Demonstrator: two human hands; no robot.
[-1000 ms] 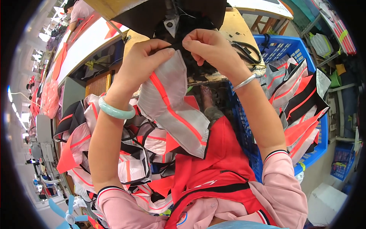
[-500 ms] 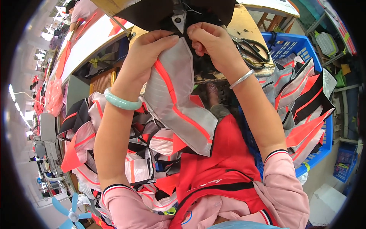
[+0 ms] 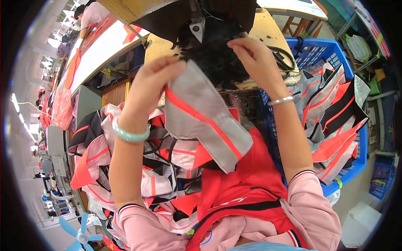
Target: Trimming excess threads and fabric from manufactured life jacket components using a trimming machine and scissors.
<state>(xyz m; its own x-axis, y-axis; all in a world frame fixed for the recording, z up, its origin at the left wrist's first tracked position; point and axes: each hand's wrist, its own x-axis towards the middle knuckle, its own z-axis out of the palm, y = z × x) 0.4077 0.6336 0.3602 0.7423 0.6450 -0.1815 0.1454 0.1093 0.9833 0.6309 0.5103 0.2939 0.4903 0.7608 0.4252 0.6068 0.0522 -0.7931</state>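
My left hand (image 3: 155, 81) pinches the upper corner of a grey fabric panel (image 3: 197, 98) with dark edging and a bright orange-red stripe. The panel hangs toward my lap. My right hand (image 3: 257, 58) is raised apart from it, fingers drawn together in a pinch; anything between them is too small to make out. Between and beyond my hands, black scraps (image 3: 217, 58) heap on the worn wooden worktop (image 3: 266, 27). A dark machine head with a pointed metal plate (image 3: 196, 29) stands above them. Black-handled scissors (image 3: 284, 56) lie beside my right wrist, partly hidden by it.
A blue plastic basket (image 3: 361, 144) on the right holds several grey, black and orange pieces. More such pieces (image 3: 94, 152) pile up at my left and over my lap. A long white table (image 3: 94, 50) runs off to the far left, where another person (image 3: 94, 16) leans over.
Both hands have come down from the metal plate and moved apart. The right hand has gone right, away from the panel; the left has lowered the panel toward me, uncovering the black scraps.
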